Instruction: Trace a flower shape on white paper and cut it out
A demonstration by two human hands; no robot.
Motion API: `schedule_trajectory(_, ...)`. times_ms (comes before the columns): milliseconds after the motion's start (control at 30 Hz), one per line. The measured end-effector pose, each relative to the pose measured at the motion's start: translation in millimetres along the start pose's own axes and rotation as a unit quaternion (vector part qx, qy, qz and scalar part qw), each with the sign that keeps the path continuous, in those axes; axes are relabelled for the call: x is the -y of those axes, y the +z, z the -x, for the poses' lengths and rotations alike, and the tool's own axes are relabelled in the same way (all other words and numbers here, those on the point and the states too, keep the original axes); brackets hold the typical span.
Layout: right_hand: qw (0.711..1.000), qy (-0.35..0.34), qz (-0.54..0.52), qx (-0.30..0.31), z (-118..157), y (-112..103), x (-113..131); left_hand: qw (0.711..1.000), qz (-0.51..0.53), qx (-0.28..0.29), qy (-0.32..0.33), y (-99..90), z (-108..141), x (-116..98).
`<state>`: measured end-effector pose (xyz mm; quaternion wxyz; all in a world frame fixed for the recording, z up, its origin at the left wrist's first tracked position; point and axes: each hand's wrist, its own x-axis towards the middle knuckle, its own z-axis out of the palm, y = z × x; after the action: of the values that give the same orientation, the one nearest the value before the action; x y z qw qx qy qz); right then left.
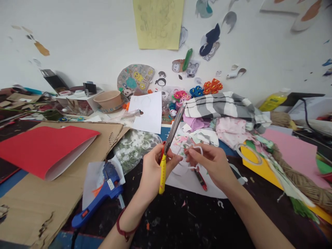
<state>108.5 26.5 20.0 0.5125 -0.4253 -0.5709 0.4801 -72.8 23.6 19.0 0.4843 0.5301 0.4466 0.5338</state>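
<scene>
Scissors with a yellow and red handle are held in my left hand, blades pointing up and away. The fingers of that hand are closed around the handle. My right hand pinches a thin white cut-out outline, close to the fingertips of my left hand. Below the hands lie a white sheet and a red and black pen on the dark work surface.
A blue glue gun lies left of my left hand, beside cardboard and red paper. Behind are a plastic bag and checked cloth. A tape ring, yellow paper and twine lie at right.
</scene>
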Motion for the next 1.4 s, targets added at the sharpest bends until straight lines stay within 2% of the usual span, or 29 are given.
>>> schedule_trajectory(400, 0.997, 0.062, 0.042, 0.012, 0.1, -0.3, 3.7, 0.998, 0.058, 0.008, -0.025, 1.7, 0.4, -6.1)
schedule_trajectory(633, 0.998, 0.040, 0.053, 0.000, 0.8, -2.2, -1.4, 0.999, 0.024, 0.028, -0.015, -0.9, 0.8, -2.6)
schedule_trajectory(833, 0.998, 0.001, 0.069, -0.010, 0.8, -0.7, -0.6, 0.998, 0.031, 0.052, -0.031, 0.1, 2.2, -0.4)
schedule_trajectory(967, 0.998, -0.031, 0.049, -0.017, 1.0, -1.0, 1.1, 0.999, 0.039, 0.019, -0.025, 1.8, 2.1, -2.7)
schedule_trajectory(1100, 0.999, -0.033, 0.024, -0.035, 1.9, -2.1, 2.2, 0.998, 0.055, -0.012, -0.001, 0.5, 0.7, -0.8)
schedule_trajectory(1233, 0.998, -0.035, 0.012, -0.042, 2.0, -2.3, 2.1, 0.998, 0.058, -0.014, 0.004, -0.3, 0.0, 1.3)
schedule_trajectory(1400, 0.998, -0.040, 0.012, -0.052, 1.1, -2.4, 0.5, 0.998, 0.054, 0.011, -0.011, -0.4, 1.3, -0.3)
